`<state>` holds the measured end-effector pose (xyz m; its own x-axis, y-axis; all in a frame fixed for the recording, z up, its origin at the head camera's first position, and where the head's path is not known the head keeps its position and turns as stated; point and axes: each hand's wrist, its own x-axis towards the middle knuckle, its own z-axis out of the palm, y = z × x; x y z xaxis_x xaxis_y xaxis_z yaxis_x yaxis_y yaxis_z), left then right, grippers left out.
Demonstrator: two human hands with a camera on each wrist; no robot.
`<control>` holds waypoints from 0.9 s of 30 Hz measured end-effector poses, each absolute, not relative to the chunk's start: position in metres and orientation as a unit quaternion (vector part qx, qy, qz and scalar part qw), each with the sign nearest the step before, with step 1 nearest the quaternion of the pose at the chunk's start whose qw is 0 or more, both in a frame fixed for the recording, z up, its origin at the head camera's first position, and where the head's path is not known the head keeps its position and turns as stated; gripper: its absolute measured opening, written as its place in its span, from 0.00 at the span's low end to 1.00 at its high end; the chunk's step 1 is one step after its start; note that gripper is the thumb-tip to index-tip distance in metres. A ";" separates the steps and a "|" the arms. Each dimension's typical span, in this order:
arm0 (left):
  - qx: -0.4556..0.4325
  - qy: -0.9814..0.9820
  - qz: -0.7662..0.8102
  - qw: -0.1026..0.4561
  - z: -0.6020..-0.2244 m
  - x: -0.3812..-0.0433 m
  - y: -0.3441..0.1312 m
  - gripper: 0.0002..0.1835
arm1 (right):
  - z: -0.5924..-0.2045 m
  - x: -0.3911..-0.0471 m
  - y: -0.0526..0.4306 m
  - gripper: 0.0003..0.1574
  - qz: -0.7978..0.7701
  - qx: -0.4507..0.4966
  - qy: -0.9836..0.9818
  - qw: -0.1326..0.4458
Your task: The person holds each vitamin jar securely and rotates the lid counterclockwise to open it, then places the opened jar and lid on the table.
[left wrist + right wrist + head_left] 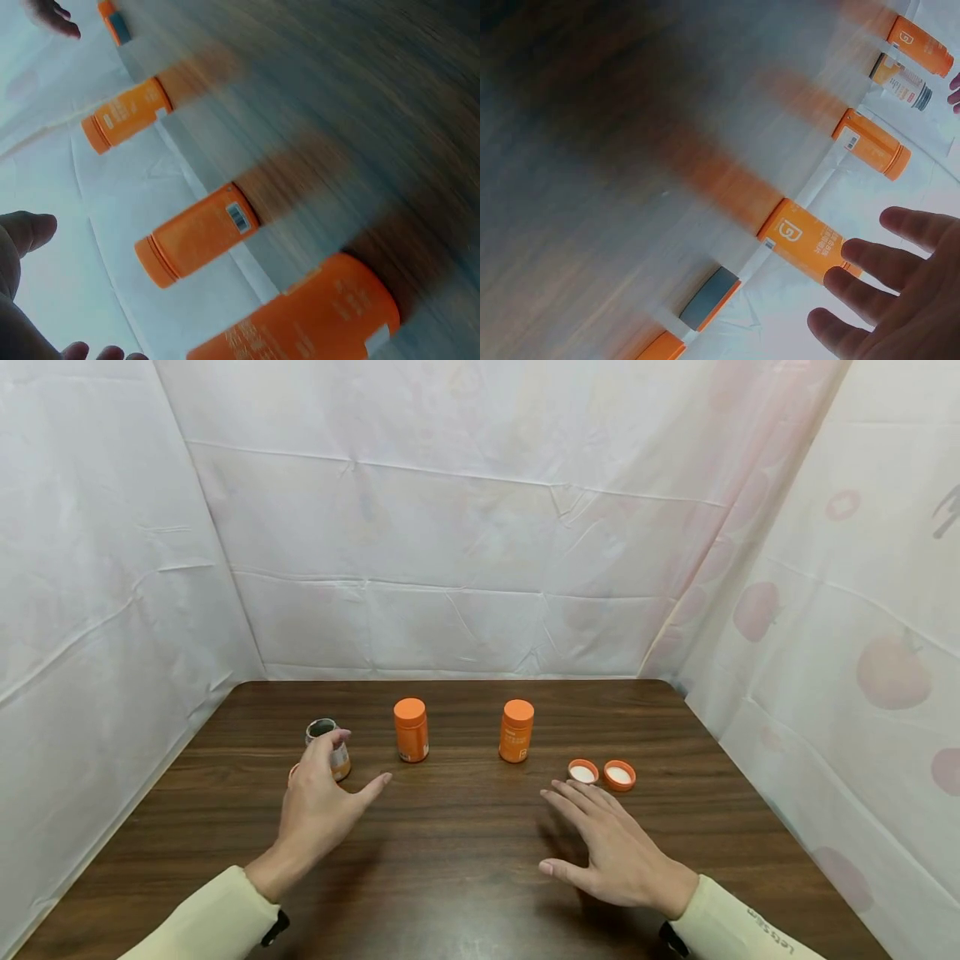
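My left hand [315, 802] hovers on the left side with thumb and fingers spread, holding nothing. Just past it stands an uncapped jar [341, 760] with a grey, white and orange wrap. An orange bottle [307, 322] beside that jar is mostly hidden by this hand in the head view. Two capped orange bottles stand upright further along, one left of centre [412, 733] and one right of centre [516, 733]. Over the right side hangs my right hand [618, 852], fingers extended and palm down, gripping nothing. Near its fingertips lie two lids [582, 772] [619, 776], white insides up.
Everything stands on a dark wood-grain table [450, 893]. Pale sheeting [465, 543] hangs behind the table and along both sides. In the right wrist view, one lid has a grey side wall [710, 298].
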<state>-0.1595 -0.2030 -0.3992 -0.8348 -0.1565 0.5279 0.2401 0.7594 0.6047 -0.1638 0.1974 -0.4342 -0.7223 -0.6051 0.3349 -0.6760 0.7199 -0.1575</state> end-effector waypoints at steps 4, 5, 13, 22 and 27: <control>-0.027 -0.896 -0.355 0.264 -0.402 -0.162 -0.198 0.43 | -0.433 -0.163 0.196 0.54 0.138 0.351 -0.917 0.133; -0.026 -0.898 -0.358 0.256 -0.402 -0.162 -0.197 0.43 | -0.433 -0.162 0.196 0.54 0.138 0.350 -0.917 0.132; -0.011 -0.901 -0.386 0.196 -0.411 -0.170 -0.189 0.44 | -0.432 -0.159 0.192 0.53 0.146 0.355 -0.914 0.130; 0.003 -0.897 -0.412 0.161 -0.420 -0.180 -0.181 0.46 | -0.434 -0.158 0.188 0.52 0.148 0.368 -0.909 0.131; 0.007 -0.896 -0.412 0.165 -0.424 -0.186 -0.178 0.47 | -0.434 -0.157 0.187 0.52 0.152 0.374 -0.903 0.144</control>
